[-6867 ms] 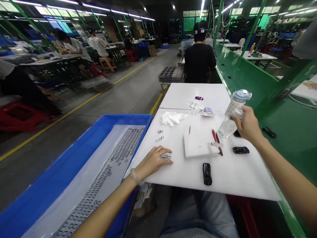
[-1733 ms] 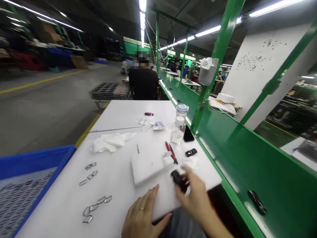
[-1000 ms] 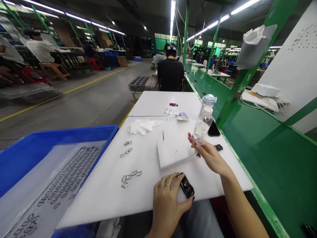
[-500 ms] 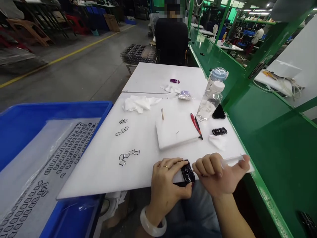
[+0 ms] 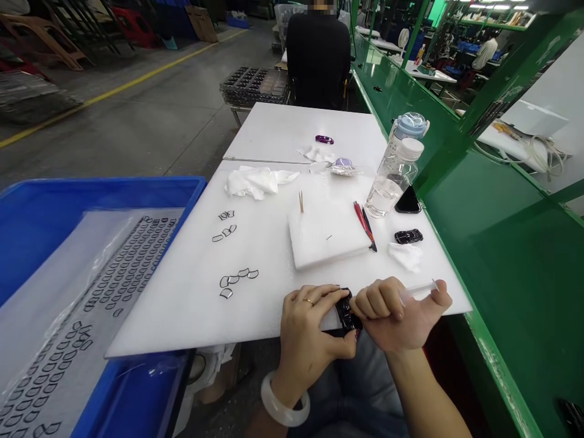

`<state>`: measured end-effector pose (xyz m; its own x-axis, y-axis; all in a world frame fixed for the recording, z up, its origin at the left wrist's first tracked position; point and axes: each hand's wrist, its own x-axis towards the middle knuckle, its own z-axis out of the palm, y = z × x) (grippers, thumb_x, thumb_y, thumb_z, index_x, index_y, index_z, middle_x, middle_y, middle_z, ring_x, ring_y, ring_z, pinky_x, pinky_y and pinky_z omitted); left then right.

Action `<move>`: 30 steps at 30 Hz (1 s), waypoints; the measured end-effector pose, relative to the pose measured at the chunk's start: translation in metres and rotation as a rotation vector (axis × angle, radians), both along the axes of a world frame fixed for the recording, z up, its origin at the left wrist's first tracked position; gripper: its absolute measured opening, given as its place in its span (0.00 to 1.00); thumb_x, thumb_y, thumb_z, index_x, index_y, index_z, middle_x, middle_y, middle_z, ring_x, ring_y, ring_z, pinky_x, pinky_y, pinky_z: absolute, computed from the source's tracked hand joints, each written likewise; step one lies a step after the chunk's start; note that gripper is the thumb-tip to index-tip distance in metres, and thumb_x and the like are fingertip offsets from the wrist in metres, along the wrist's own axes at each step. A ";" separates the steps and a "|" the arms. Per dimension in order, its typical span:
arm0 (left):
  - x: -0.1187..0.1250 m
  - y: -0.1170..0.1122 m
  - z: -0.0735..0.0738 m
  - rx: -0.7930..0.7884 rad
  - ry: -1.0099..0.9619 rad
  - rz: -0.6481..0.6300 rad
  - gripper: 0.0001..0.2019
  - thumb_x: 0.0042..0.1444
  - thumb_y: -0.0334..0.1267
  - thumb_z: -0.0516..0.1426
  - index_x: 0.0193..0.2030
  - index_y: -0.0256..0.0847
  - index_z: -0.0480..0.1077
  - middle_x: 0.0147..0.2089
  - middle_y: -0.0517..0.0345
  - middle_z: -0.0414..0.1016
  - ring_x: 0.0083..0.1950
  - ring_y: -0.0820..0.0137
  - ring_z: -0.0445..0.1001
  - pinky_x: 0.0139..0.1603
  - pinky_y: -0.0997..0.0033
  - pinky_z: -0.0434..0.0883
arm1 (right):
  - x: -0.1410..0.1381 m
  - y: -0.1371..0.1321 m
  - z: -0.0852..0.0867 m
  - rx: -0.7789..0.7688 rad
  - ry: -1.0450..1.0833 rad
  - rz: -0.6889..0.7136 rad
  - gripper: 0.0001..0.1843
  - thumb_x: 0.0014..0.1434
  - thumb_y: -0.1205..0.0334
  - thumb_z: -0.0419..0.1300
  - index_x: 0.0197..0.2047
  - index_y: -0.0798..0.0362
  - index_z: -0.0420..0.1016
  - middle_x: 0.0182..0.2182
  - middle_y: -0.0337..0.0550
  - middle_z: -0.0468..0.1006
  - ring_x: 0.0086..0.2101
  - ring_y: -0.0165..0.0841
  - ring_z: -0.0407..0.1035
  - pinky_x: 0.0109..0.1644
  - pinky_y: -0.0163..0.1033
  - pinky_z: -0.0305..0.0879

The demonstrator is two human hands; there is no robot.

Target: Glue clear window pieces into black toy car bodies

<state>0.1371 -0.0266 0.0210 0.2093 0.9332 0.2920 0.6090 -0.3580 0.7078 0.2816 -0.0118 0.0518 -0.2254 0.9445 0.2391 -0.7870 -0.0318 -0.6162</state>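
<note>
At the table's front edge, my left hand [image 5: 310, 328] is closed on a glossy black toy car [image 5: 347, 311], gripping it between the fingers and thumb. My right hand [image 5: 399, 313] is wrapped round a clear syringe [image 5: 420, 288], with the thumb at its plunger end. The syringe's tip is hidden behind my right fingers, which are right beside the car. To the left on the table lie several small dark-rimmed clear pieces [image 5: 229, 280]. Farther right, a second black toy car [image 5: 408, 236] sits by a folded white tissue [image 5: 405, 257].
A white foam block [image 5: 323, 249] bears upright sticks [image 5: 301, 202]; red-handled pliers [image 5: 363, 220] lie beside it. Bottles [image 5: 387, 188] and a phone [image 5: 408, 201] stand right. A blue bin [image 5: 109, 185] holds sheets of parts. A person [image 5: 317, 58] sits ahead.
My right hand has shifted slightly left and closer to the toy car, the syringe moving with it. My left hand keeps its hold. The camera view has shifted a little.
</note>
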 end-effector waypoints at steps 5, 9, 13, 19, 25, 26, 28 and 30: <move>0.001 0.000 -0.001 0.006 0.005 -0.001 0.23 0.35 0.36 0.62 0.44 0.45 0.77 0.46 0.56 0.80 0.46 0.56 0.74 0.50 0.50 0.63 | -0.002 -0.002 0.002 0.044 -0.064 -0.058 0.35 0.52 0.27 0.41 0.15 0.51 0.49 0.11 0.32 0.42 0.16 0.26 0.39 0.21 0.38 0.40; 0.002 0.001 -0.002 0.017 0.005 0.006 0.24 0.34 0.36 0.61 0.44 0.44 0.77 0.45 0.57 0.80 0.45 0.56 0.74 0.50 0.50 0.63 | -0.005 -0.006 0.004 0.086 -0.110 -0.133 0.34 0.51 0.27 0.43 0.15 0.51 0.48 0.11 0.32 0.41 0.15 0.26 0.40 0.22 0.38 0.41; 0.002 0.000 -0.002 0.021 0.008 0.006 0.24 0.34 0.35 0.61 0.44 0.44 0.77 0.46 0.57 0.80 0.46 0.57 0.74 0.49 0.51 0.63 | -0.007 -0.009 0.003 0.109 -0.123 -0.188 0.35 0.51 0.26 0.43 0.15 0.51 0.48 0.11 0.31 0.42 0.15 0.26 0.40 0.22 0.38 0.42; 0.002 -0.001 -0.001 0.013 0.005 0.022 0.23 0.35 0.35 0.61 0.44 0.45 0.77 0.45 0.57 0.80 0.46 0.57 0.75 0.49 0.51 0.63 | -0.003 -0.013 0.002 0.133 -0.123 -0.263 0.36 0.52 0.25 0.40 0.15 0.51 0.49 0.11 0.31 0.41 0.15 0.26 0.38 0.22 0.38 0.41; 0.003 0.000 -0.002 0.020 0.008 0.020 0.23 0.35 0.36 0.61 0.44 0.46 0.76 0.46 0.57 0.80 0.45 0.56 0.75 0.49 0.51 0.63 | -0.002 -0.014 0.003 0.114 -0.151 -0.303 0.36 0.52 0.26 0.41 0.15 0.51 0.48 0.11 0.32 0.40 0.14 0.26 0.37 0.21 0.38 0.40; 0.003 0.000 -0.002 0.021 0.008 0.018 0.23 0.35 0.36 0.62 0.44 0.46 0.76 0.46 0.57 0.80 0.45 0.56 0.75 0.49 0.51 0.63 | -0.002 -0.014 0.003 0.113 -0.158 -0.305 0.36 0.52 0.26 0.41 0.15 0.51 0.48 0.10 0.32 0.40 0.14 0.26 0.37 0.21 0.38 0.40; 0.003 0.000 -0.001 0.024 0.007 0.017 0.23 0.35 0.35 0.62 0.44 0.46 0.77 0.45 0.58 0.80 0.45 0.57 0.75 0.49 0.52 0.64 | -0.002 -0.014 0.003 0.111 -0.171 -0.303 0.36 0.51 0.26 0.42 0.14 0.51 0.48 0.10 0.32 0.40 0.14 0.26 0.37 0.21 0.38 0.41; 0.003 0.000 -0.001 0.027 0.008 0.024 0.23 0.34 0.35 0.62 0.43 0.45 0.77 0.45 0.58 0.80 0.45 0.57 0.75 0.48 0.52 0.64 | -0.002 -0.014 0.002 0.120 -0.180 -0.300 0.35 0.51 0.26 0.42 0.15 0.51 0.48 0.11 0.32 0.40 0.14 0.26 0.38 0.21 0.38 0.41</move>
